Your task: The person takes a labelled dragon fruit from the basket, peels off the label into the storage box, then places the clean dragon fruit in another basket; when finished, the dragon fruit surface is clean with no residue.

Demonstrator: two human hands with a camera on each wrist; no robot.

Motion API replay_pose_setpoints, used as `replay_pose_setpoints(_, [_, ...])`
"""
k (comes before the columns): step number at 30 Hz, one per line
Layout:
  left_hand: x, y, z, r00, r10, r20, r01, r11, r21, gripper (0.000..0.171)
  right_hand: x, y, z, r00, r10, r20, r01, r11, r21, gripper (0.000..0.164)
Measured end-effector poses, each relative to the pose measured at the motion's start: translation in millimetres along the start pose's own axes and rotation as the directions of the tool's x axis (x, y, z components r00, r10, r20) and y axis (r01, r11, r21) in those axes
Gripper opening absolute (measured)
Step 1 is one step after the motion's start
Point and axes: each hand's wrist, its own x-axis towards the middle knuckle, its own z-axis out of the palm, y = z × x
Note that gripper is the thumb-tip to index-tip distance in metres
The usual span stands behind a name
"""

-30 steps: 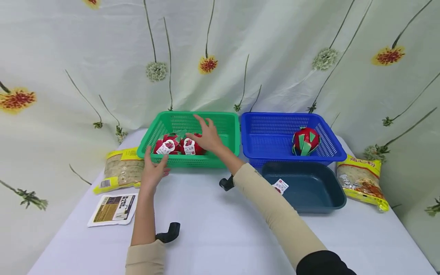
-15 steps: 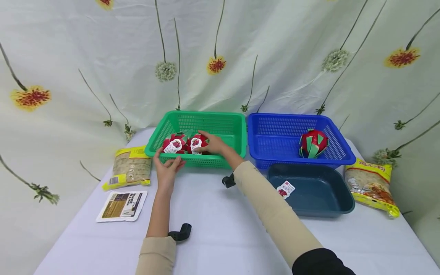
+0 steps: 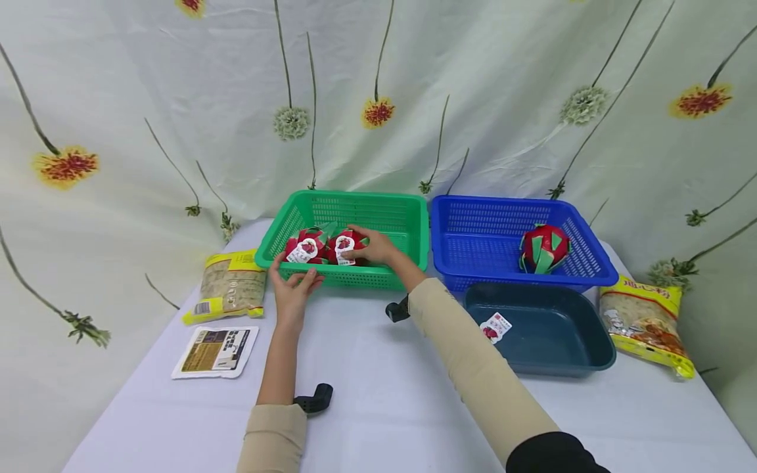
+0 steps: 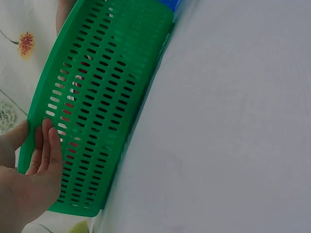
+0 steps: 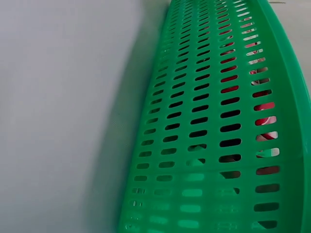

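Red, probably light and firm, the right-hand fruit (image 3: 341, 246) sits in the green basket (image 3: 367, 280), pinched by the right hand (image 3: 377, 248); its round sides should hold best. The left hand (image 3: 292, 290) pinches the basket's rim.

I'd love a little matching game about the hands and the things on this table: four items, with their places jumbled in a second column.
1. left hand
2. right hand
3. dark tray
4. flat white packet

A. in front of the blue basket
B. on a red fruit in the green basket
C. in front of the yellow bag beside the green basket
D. at the green basket's near rim

Pairs: 1-D, 2-B, 3-A, 4-C
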Motion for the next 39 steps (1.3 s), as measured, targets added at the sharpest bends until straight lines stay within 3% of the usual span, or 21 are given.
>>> replay_pose_setpoints(7, [5.4, -10.5, 2.9, 1.000, -0.012, 0.001, 0.012, 0.999, -0.034, 0.077, -11, 7, -12, 0.999, 0.003, -0.041, -0.002, 0.999, 0.032, 0.077])
replay_pose_setpoints(12, [8.8, -14.9, 5.1, 1.000, -0.003, -0.004, 0.003, 0.998, -0.063, 0.076, -26, 4, -33, 0.992, -0.022, -0.128, 0.031, 0.997, 0.073, 0.075])
replay_pose_setpoints(19, [15.0, -6.7, 3.6, 1.000, 0.007, -0.010, -0.008, 0.996, -0.085, 0.078, -58, -31, -73, 0.955, -0.164, -0.248, 0.186, 0.980, 0.067, 0.076])
replay_pose_setpoints(25, [12.5, -1.2, 4.1, 1.000, -0.004, -0.019, 0.003, 0.997, -0.081, 0.078, -119, -47, -94, 0.910, -0.337, -0.240, 0.361, 0.931, 0.060, 0.076])
replay_pose_setpoints(29, [6.6, 1.2, 6.9, 1.000, -0.011, -0.022, 0.009, 0.998, -0.064, 0.077, -165, -33, -86, 0.885, -0.418, -0.205, 0.444, 0.891, 0.098, 0.075])
replay_pose_setpoints(34, [2.1, 0.4, 6.6, 0.999, -0.030, -0.042, 0.027, 0.998, -0.063, 0.076, -215, -9, -60, 0.905, -0.402, -0.138, 0.420, 0.895, 0.148, 0.075])
replay_pose_setpoints(39, [3.4, -4.1, 5.9, 0.998, -0.034, -0.044, 0.032, 0.998, -0.057, 0.076, -244, 16, -38, 0.928, -0.371, -0.031, 0.371, 0.916, 0.155, 0.075])
